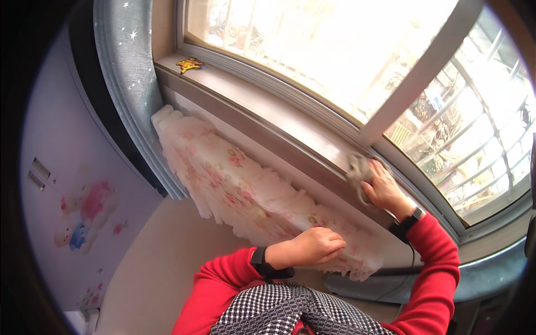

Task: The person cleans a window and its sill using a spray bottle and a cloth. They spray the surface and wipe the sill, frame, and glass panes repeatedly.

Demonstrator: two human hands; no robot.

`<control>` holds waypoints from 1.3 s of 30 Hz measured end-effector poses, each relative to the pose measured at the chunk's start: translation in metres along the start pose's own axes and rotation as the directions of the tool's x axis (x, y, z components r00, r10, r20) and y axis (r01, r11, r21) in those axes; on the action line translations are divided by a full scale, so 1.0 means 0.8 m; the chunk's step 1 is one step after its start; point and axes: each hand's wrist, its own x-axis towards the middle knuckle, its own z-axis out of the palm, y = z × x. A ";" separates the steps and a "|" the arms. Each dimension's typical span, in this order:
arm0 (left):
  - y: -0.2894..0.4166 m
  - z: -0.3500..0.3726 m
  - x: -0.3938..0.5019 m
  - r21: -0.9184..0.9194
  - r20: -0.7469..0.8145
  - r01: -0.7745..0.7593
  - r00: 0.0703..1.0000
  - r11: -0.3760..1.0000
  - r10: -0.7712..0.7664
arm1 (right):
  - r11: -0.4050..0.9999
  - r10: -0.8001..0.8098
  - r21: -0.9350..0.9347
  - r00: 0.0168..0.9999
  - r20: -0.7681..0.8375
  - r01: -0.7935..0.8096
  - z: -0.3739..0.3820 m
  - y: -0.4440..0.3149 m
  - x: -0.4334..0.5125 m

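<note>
My right hand [386,189] presses a crumpled grey-brown cloth [358,172] onto the windowsill [289,121], close to the upright bar of the sliding window frame. Part of the cloth bulges out past my fingers toward the sill's front edge. Lower down, my left hand [310,248] is curled in a loose fist, and nothing shows in it. Behind it in the view is a ruffled, sheer pink-and-white cover with a floral print [247,188], spread along the wall below the sill. Whether that hand touches the cover I cannot tell.
A yellow-orange cartoon figure [190,65] lies at the sill's far left end. Blue curtains with white stars [133,46] hang on the left. A lilac cabinet with cartoon bears [79,138] stands further left. Bars [485,109] show outside the window, and a cable [413,255] hangs below my right wrist.
</note>
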 end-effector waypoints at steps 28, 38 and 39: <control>-0.219 -0.484 -0.068 0.630 -0.489 0.629 0.777 0.455 -0.398 | 0.973 -0.205 0.138 0.968 0.144 0.185 0.011 -0.100 0.200; -0.328 -0.595 -0.093 0.781 -0.255 0.470 0.842 0.412 -0.476 | 0.997 -0.069 0.042 0.995 0.077 0.066 0.021 -0.203 0.312; -0.327 -0.602 -0.101 0.743 -0.206 0.389 0.907 0.545 -0.366 | 0.997 -0.072 0.042 0.995 0.076 0.068 0.021 -0.216 0.330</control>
